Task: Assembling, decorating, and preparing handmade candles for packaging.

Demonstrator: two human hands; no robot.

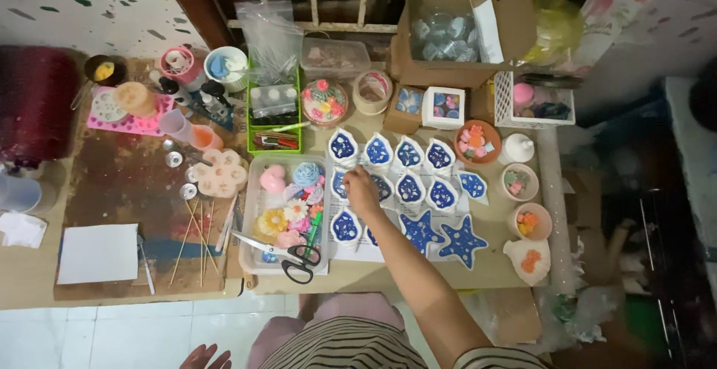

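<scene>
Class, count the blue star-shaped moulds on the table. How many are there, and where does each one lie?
2. One star mould lies just right of the right hand's forearm; the other lies to its right, near the table's front edge. The forearm may hide more.

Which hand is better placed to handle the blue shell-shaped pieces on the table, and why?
Probably the right hand: it rests among the blue shell-shaped pieces. The left hand hangs low by the floor, away from the table.

A low wooden table [119, 182] is carrying craft supplies: blue teardrop and star moulds [409, 190] sitting at centre, a clear tray [258, 261] under scissors [287, 253] nearer left, white paper [98, 253] lying at left, what appear to be small bowls [523, 205] standing at right.
</scene>
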